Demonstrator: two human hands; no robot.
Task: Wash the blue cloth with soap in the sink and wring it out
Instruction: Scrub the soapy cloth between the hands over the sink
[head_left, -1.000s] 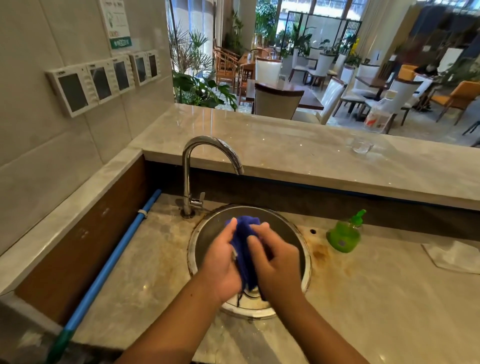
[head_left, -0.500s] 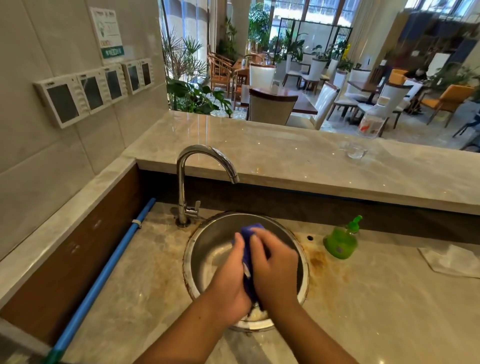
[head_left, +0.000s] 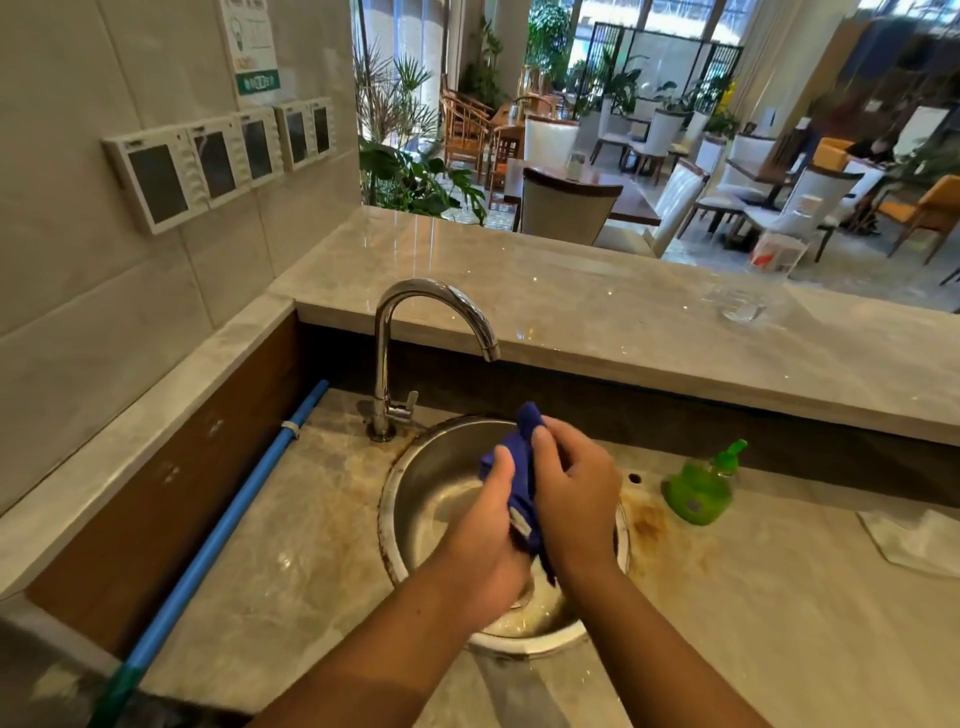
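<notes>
The blue cloth (head_left: 522, 467) is bunched between both palms above the round steel sink (head_left: 431, 499). My left hand (head_left: 480, 525) grips its left side, thumb up against the fabric. My right hand (head_left: 574, 493) wraps the right side, fingers curled over the top where a corner of cloth sticks up. A white tag shows at the cloth's lower edge. The chrome tap (head_left: 410, 353) arches over the basin's far left; no water runs from it. A green soap pump bottle (head_left: 701, 488) stands on the counter right of the sink.
A blue pole (head_left: 223, 525) leans along the left side of the stained marble counter (head_left: 311, 545). A crumpled white tissue (head_left: 914, 540) lies at far right. A raised marble ledge (head_left: 597, 312) carries a glass (head_left: 735, 304). Wall panels hang at left.
The hands rubbed the cloth together and lifted slightly; the right hand has shifted up so a cloth corner now pokes out above its fingers. The camera view moved a little.
</notes>
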